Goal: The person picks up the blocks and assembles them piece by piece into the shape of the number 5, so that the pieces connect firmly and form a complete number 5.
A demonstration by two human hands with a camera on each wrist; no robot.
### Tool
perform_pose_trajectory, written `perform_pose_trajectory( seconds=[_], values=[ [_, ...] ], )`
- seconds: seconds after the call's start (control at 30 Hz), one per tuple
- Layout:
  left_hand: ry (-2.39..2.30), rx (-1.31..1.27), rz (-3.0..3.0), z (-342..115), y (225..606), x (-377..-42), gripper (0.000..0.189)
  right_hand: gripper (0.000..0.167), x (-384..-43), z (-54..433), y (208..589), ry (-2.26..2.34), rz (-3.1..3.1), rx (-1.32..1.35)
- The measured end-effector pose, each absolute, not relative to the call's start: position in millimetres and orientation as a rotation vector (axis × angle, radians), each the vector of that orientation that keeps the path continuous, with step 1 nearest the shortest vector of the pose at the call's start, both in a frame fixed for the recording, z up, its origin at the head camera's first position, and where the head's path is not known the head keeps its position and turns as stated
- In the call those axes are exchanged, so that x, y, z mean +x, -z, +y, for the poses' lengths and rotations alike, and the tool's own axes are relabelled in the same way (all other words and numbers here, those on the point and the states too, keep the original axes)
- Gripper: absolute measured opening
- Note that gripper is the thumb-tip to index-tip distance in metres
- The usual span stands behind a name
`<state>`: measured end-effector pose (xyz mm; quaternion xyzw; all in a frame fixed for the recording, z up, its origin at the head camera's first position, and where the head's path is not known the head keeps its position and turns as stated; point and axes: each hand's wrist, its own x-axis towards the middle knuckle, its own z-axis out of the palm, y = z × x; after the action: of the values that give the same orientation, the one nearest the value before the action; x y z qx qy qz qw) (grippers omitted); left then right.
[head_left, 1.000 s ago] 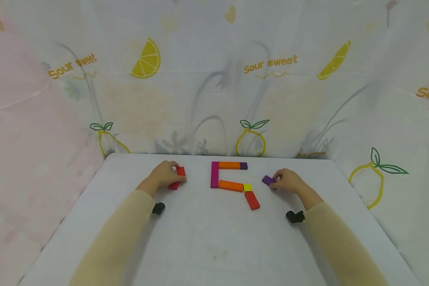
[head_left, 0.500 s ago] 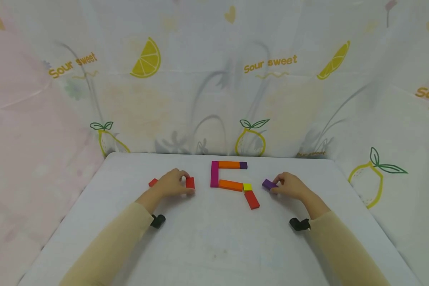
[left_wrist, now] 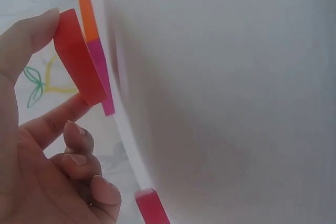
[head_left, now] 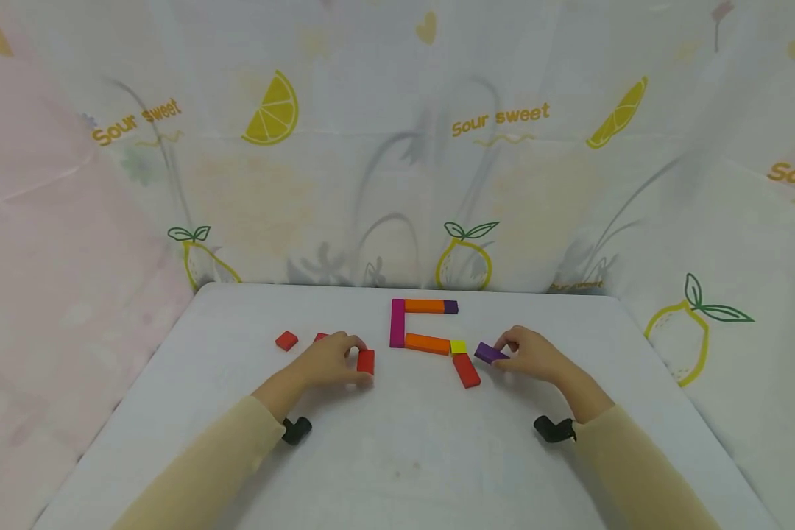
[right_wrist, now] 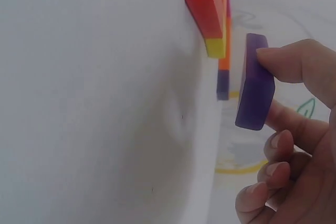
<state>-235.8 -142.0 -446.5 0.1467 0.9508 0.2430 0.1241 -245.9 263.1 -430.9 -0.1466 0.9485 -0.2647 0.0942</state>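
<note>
Fingers (left_wrist: 31, 35) of the left hand (head_left: 327, 361) pinch a red block (head_left: 366, 362) well left of the yellow block (head_left: 458, 347), while the nearer right hand (head_left: 533, 357) pinches a purple block (head_left: 489, 353) just right of it, long axis slanting toward it.

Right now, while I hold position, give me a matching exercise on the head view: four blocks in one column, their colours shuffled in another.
1. Block in the left hand
2. Piece in the right hand
3. Long bar at the left ends of two orange bars
4. Small block at the right end of the lower orange bar

A. Yellow
B. Purple
C. Magenta
D. Red

Pairs: 1-D, 2-B, 3-C, 4-A
</note>
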Motion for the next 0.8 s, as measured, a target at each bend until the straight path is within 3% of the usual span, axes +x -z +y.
perform_pose_trajectory(
  seconds=[0.8],
  values=[
    [-0.651,0.565,2.63,-108,445,-203,0.059,0.025,-216,224,434,0.765,2.65,-0.786]
  ],
)
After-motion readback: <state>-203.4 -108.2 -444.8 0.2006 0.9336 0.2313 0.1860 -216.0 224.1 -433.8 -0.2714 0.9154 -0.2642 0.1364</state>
